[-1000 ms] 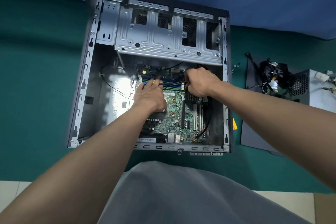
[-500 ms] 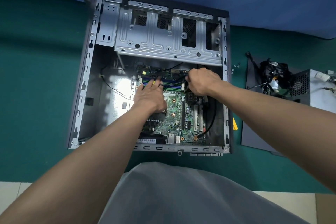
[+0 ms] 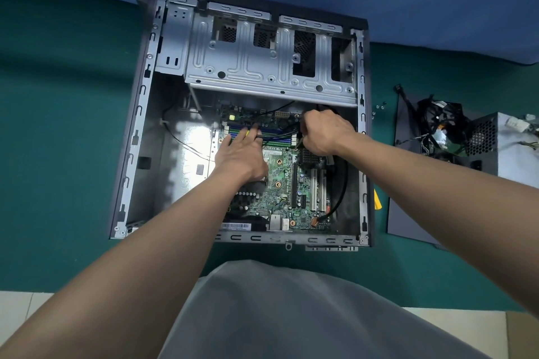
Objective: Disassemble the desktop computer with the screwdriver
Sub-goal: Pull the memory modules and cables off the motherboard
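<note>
The open desktop case lies on its side with the green motherboard inside. My left hand reaches over the memory slots with its fingers stretched forward. A yellow-and-black screwdriver handle shows between its fingers and thumb. My right hand is curled at the board's upper right corner and grips a black cable. That cable loops down along the right wall to a plug at the board's lower edge.
The silver drive cage overhangs the board's far edge. Right of the case lie a dark side panel, a bundle of black wires, the removed power supply, a few loose screws and a yellow item.
Both hands stay almost where they were. The black cable's loop has bowed slightly toward the right wall of the case.
</note>
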A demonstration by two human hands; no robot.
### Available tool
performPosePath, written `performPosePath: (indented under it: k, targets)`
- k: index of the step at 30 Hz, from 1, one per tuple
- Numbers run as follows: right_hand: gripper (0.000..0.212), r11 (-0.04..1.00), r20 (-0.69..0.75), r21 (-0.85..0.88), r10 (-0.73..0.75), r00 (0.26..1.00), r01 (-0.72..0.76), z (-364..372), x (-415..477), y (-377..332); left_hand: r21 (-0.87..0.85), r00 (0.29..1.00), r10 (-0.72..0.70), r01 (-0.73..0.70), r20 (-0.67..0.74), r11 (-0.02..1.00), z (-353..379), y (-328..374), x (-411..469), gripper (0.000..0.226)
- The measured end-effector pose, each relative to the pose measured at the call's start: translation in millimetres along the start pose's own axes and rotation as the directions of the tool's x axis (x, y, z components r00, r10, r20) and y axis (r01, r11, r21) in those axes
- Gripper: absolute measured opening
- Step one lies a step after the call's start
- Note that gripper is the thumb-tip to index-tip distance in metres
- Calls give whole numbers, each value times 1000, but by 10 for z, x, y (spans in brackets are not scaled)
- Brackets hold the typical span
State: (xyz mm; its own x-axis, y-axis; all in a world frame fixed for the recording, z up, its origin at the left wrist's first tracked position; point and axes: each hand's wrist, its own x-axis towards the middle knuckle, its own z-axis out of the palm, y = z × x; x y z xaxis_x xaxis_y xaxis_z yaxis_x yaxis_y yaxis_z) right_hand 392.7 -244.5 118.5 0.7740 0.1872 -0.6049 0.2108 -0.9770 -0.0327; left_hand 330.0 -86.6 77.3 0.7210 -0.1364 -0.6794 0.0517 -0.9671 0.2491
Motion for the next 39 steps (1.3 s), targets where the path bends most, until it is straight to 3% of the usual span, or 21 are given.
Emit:
performPosePath:
  k: [8,11,16,20,23,26,27,32,36,39]
  targets:
    - [21,999,-42,-39,-16,999,14,62,10,-7,9,1000,0,0,-2,1000,8,-9,12,71]
    - [18,998,-12,41,-43,999,44,24,-11,-4,3,1000,1,-1,-6,1000,13,-11,20,71]
    - [17,964,-120,189,-169,978,190,-149,-133,39,-8,1000,6,-7,-15,1000,21,-17,27,70]
    - [15,958,-278,77,-247,928,277,-222,-334,220,-23,996,30,-32,-85,999,87,-14,19,66]
    - [18,955,-423,28,-258,869,296,-83,-481,303,-7,976,63,-66,-210,998,140,4,-7,48]
    - [20,918,-391,-291,-371,843,269,161,-508,256,64,929,160,-147,-334,987,150,63,-28,27]
    - [21,912,-387,-322,-371,844,254,175,-492,238,93,908,194,-171,-371,981,138,91,-26,26]
    - [24,945,-486,-202,-324,812,256,134,-446,259,196,822,326,-263,-467,945,63,319,64,35]
    - [21,954,-518,-136,-299,801,268,132,-452,255,266,841,397,-314,-368,912,93,426,137,28]
    - [20,958,-524,-114,-282,804,262,122,-451,262,242,860,354,-279,-368,929,142,425,176,25]
